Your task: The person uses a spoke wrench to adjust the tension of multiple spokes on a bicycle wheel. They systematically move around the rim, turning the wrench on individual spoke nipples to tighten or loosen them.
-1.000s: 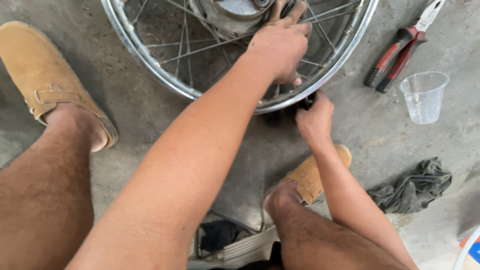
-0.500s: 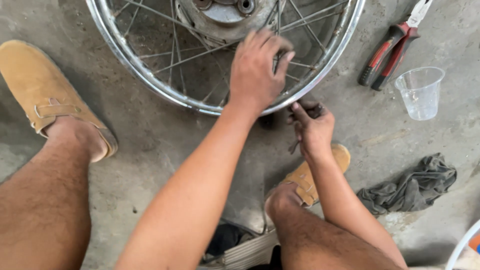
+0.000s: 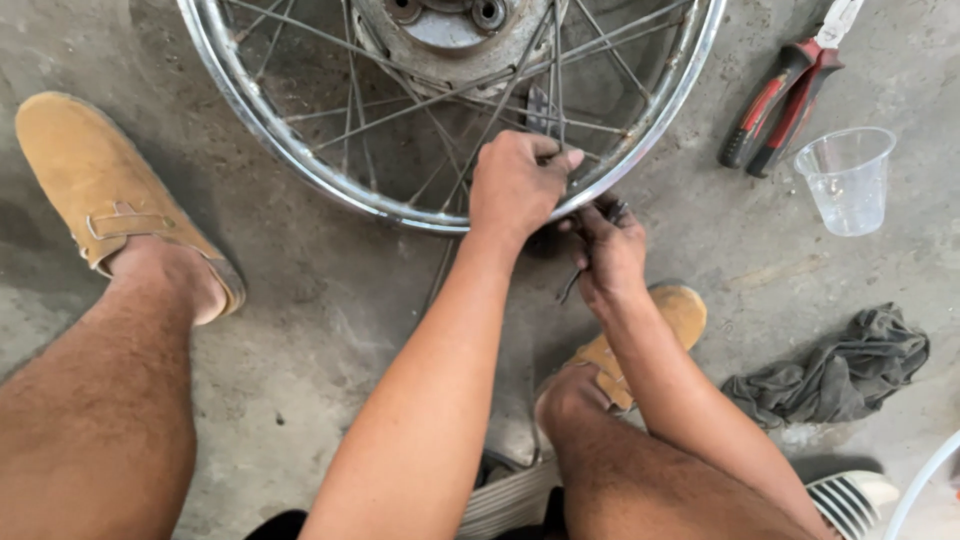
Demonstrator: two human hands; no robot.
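A spoked metal wheel lies flat on the concrete floor, its shiny rim (image 3: 300, 165) curving toward me and its hub (image 3: 450, 25) at the top. My left hand (image 3: 515, 180) rests on the near edge of the rim with its fingers curled around a spoke. Just below the rim, my right hand (image 3: 605, 250) is closed on a thin dark metal tool (image 3: 572, 285) whose lower end sticks out under the fingers. The two hands almost touch.
Red-handled pliers (image 3: 775, 105) and a clear plastic cup (image 3: 850, 180) lie at the right of the wheel. A grey rag (image 3: 835, 370) sits lower right. My tan shoes (image 3: 105, 195) (image 3: 650, 335) and bare legs frame the work spot.
My left hand has slid down from the spokes inside the wheel to the near rim. My right hand stays just under the rim. The view has shifted so the wheel sits further left.
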